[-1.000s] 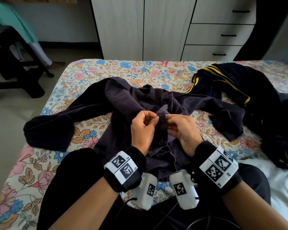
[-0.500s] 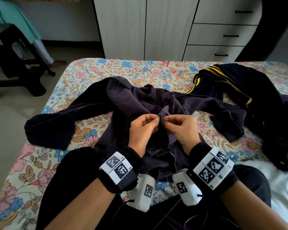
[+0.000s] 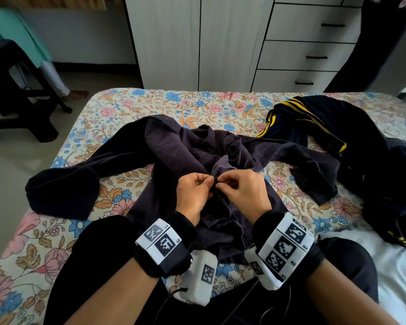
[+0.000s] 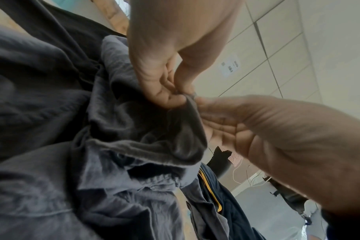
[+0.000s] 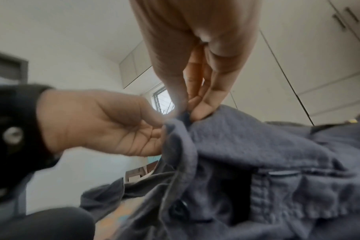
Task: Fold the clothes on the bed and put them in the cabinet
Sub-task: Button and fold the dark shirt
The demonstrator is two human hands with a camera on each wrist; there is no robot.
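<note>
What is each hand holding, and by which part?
Both the left hand and right hand pinch one raised fold near the middle of the dark purple garment.

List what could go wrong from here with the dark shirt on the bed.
1. Both hands, left hand and right hand, pinch only a small bit of the dark shirt; so small a grip may slip.
2. Its sleeves lie spread and bunched, so any fold could come out crooked.
3. The striped garment overlaps one sleeve and might get dragged along.
</note>
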